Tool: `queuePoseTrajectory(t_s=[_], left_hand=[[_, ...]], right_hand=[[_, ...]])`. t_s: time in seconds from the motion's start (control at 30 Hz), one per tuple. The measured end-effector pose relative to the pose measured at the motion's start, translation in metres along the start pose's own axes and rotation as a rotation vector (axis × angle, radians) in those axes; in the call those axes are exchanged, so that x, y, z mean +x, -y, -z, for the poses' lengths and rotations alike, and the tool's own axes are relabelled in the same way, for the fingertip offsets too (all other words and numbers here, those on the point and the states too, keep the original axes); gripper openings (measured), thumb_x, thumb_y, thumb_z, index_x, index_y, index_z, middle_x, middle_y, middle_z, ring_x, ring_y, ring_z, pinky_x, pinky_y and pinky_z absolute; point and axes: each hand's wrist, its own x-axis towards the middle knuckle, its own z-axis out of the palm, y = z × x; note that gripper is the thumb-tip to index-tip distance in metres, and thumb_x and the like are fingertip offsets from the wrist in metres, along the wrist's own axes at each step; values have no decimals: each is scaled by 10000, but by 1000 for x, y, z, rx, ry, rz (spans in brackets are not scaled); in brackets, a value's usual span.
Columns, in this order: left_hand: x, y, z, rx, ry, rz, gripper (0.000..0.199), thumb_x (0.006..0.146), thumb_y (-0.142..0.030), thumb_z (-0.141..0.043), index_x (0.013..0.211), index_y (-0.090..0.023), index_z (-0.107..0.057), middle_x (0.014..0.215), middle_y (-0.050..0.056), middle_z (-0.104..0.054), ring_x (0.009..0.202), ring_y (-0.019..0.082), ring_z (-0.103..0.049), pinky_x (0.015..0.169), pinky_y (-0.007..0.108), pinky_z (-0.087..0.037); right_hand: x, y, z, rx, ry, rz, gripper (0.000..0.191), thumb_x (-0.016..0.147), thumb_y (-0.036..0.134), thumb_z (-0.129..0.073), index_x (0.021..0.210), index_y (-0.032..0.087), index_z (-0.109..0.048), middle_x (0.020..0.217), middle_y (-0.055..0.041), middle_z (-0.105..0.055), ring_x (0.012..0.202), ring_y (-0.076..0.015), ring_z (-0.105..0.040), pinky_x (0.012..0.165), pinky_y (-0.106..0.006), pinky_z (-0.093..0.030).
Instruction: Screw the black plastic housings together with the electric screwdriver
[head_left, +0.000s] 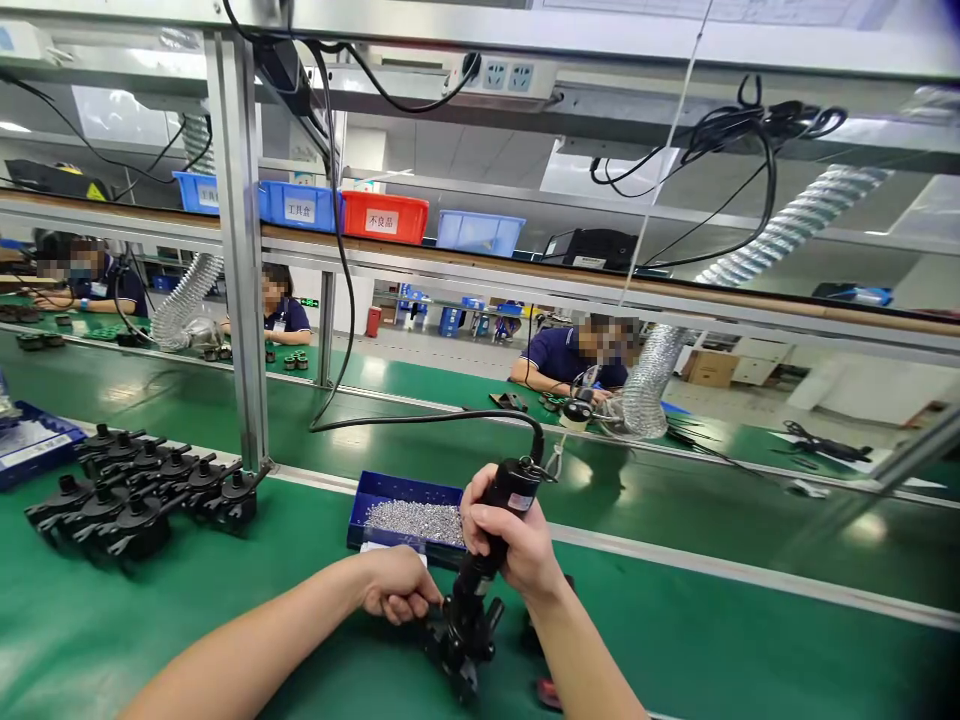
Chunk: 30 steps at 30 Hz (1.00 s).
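My right hand (pixel 510 535) is wrapped round a black corded electric screwdriver (pixel 516 487), which tilts down to the left. Its lower end meets a black plastic part (pixel 457 640) on the green mat. My left hand (pixel 397 585) has its fingers closed at the left edge of that part, pinching or pressing it. Just behind my hands is a blue tray (pixel 405 490) with many small silvery screws (pixel 416 520). The driver's tip is hidden against the part.
Several black assemblies (pixel 135 490) stand in rows at the left, near another blue tray (pixel 34 445). A red object (pixel 549 692) lies by my right forearm. The black cable (pixel 420 418) loops behind the blue screw tray. Co-workers sit across the bench.
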Motion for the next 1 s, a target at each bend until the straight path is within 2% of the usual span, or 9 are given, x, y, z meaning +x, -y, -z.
queuePoseTrajectory(t_s=[0.13,0.27,0.33,0.53,0.7,1.0], left_hand=[[-7,-6,2,-28,83,31,470,610,-513,-1014,749,-190,-702,496,-80,-444,385,60,-299,374,198,-196],[-6,-7,-8,-52,39,28,634,391,-573,-1091,646,-210,-637,443,-92,-421,380,59,-278,366,230,-138],[-4,-6,-14,-72,23,59,660,347,-558,-1099,618,-222,-600,427,-94,-412,376,63,-280,376,230,-130],[1,-4,-22,-96,-17,61,602,479,-469,-1062,606,-229,-525,481,-86,-463,380,54,-281,391,215,-136],[-3,-7,-26,-107,-39,53,529,545,-409,-1032,601,-218,-542,484,-80,-467,375,55,-307,380,210,-167],[-12,-14,-29,-88,-48,56,511,631,-378,-978,572,-224,-494,435,-89,-400,374,60,-286,382,212,-160]], right_hand=[[-1,0,0,4,14,8,239,821,289,-876,918,223,-667,637,38,-662,420,-83,-485,436,-213,-437],[0,-1,0,-11,1,18,252,815,288,-885,918,223,-665,655,34,-674,419,-85,-498,430,-213,-433],[0,-2,0,-17,-21,43,258,819,295,-881,915,227,-652,650,39,-666,420,-86,-493,436,-218,-433],[-1,-4,0,-44,-68,44,273,821,317,-864,921,230,-626,642,49,-637,434,-90,-489,457,-229,-421],[-3,-4,-2,-64,-68,48,288,811,338,-870,910,231,-622,638,49,-629,436,-94,-485,462,-239,-422],[-6,-6,-3,-86,14,32,303,804,370,-882,896,227,-632,664,36,-641,446,-103,-493,456,-250,-418]])
